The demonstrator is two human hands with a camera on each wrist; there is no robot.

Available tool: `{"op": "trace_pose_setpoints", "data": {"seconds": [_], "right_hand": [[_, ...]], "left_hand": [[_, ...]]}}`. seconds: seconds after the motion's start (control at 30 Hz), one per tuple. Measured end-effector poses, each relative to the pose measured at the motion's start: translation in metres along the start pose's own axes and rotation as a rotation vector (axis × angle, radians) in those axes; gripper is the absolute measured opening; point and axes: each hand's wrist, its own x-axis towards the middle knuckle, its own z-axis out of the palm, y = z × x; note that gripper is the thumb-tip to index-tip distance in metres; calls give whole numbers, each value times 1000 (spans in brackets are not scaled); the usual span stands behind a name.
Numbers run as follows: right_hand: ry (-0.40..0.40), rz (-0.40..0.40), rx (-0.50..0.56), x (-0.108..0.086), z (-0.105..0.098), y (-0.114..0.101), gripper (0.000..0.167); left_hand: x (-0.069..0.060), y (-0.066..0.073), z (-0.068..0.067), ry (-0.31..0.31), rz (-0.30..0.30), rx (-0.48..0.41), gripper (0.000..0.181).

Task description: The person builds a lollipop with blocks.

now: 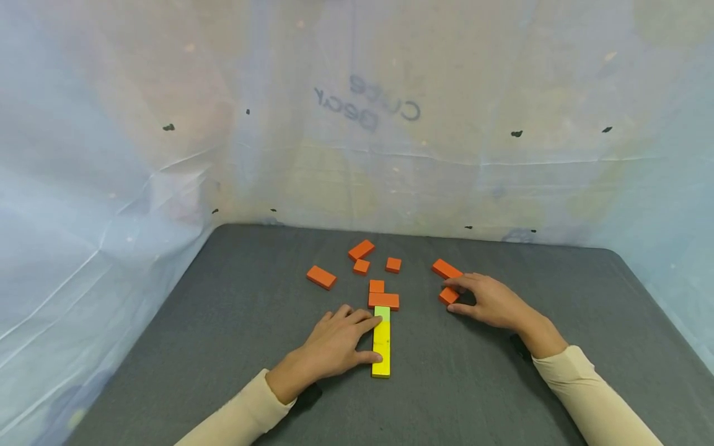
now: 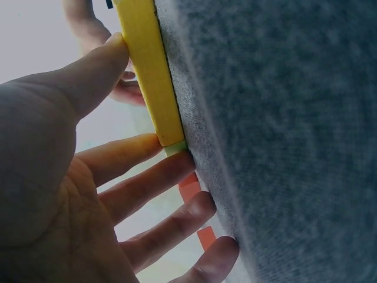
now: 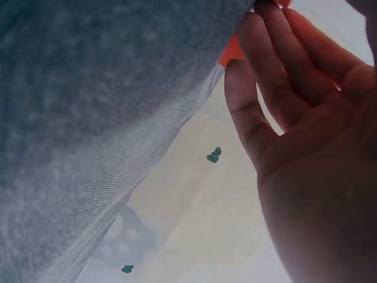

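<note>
My left hand (image 1: 340, 342) lies beside a row of yellow blocks (image 1: 382, 350). Its thumb and index fingertip touch the row's left side, and the other fingers are extended. A light green block (image 1: 382, 313) sits at the far end of the yellow ones. Beyond it an orange rectangular block (image 1: 383, 301) lies crosswise, with an orange square block (image 1: 376, 286) against its far side. Over on the right, my right hand (image 1: 491, 301) pinches a small orange block (image 1: 448, 296) between thumb and fingers. Just past those fingertips lies a longer orange block (image 1: 446, 269), partly covered by them.
Toward the back of the grey table (image 1: 223, 322) lie more loose orange pieces: a long block (image 1: 321, 277) at left, another (image 1: 361, 249) touching a small block (image 1: 361, 267), and a small block (image 1: 393, 265). A translucent plastic sheet (image 1: 390, 186) hangs behind the table.
</note>
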Motion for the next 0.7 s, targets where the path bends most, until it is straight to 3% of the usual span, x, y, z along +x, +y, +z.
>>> {"op": "trace_pose_setpoints", "data": {"seconds": [0.33,0.7], "right_hand": [[-10,18,22,0,-1,1,49],[26,-22,-6,-2,2,2,45]], "left_hand": [[0,0,-1,4,3,-6,73],[-1,1,-1,-3,0,-5,73]]}}
